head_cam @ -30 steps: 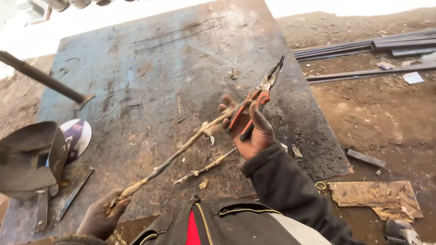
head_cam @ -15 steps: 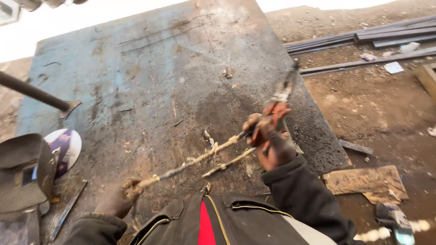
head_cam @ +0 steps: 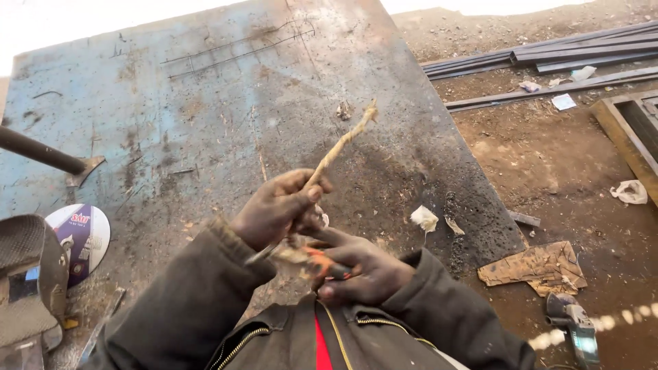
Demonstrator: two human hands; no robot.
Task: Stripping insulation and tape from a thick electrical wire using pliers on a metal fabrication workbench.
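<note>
My left hand (head_cam: 277, 207) grips a thin, rusty twisted rod (head_cam: 340, 145) near its lower end; the rod slants up and to the right over the blue-grey metal sheet (head_cam: 205, 103). My right hand (head_cam: 360, 268) sits just below it, close to my chest, closed on orange-handled pliers (head_cam: 319, 260), whose jaws meet the rod's lower end between the two hands. Both sleeves are dark and dusty.
A round cutting disc (head_cam: 83, 236) and a welding mask (head_cam: 27, 281) lie at the left. A dark pipe (head_cam: 38, 151) crosses the left edge. Steel bars (head_cam: 548, 58) lie on the dirt at upper right. An angle grinder (head_cam: 574, 329) and cardboard (head_cam: 534, 267) rest at lower right.
Both hands have pulled in toward my chest. The rod, earlier lying low across the sheet, now points up and to the right. The pliers have dropped from the rod's far end to its near end.
</note>
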